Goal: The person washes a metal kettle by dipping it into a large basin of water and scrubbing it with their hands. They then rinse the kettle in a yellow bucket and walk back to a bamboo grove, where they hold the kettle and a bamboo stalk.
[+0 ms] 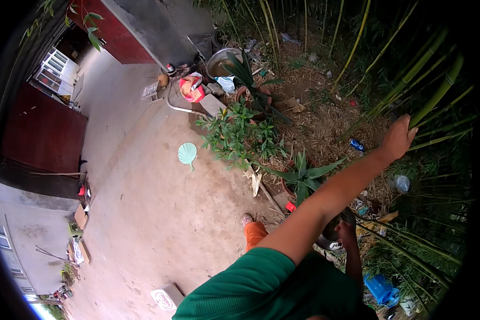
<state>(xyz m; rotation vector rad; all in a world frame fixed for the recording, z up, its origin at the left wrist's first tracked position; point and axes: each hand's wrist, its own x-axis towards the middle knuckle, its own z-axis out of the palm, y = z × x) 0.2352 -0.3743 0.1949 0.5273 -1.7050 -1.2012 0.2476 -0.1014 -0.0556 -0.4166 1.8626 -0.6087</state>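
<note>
My left hand (400, 137) reaches out across the view, closed around a thick green bamboo stalk (438, 91) near the bottom of its visible length. Thinner bamboo stems (398, 90) stand close beside it. Lower down, my right hand (346, 234) is in shade with its fingers curled; whether anything is in it cannot be made out. Behind that hand sits a dark round vessel (329, 243) with a shiny rim. A potted aloe-like plant (302, 174) grows below my left forearm. A blue drink can (356, 145) lies on the litter near my left wrist.
A leafy shrub (240, 132) and a wooden stick (270, 196) border the concrete yard (144, 192). On the concrete lie a mint shell-shaped fan (187, 153) and a white box-like stool (167, 297). Further off are a metal basin (223, 64), a blue plastic container (381, 289) and red gates (44, 140).
</note>
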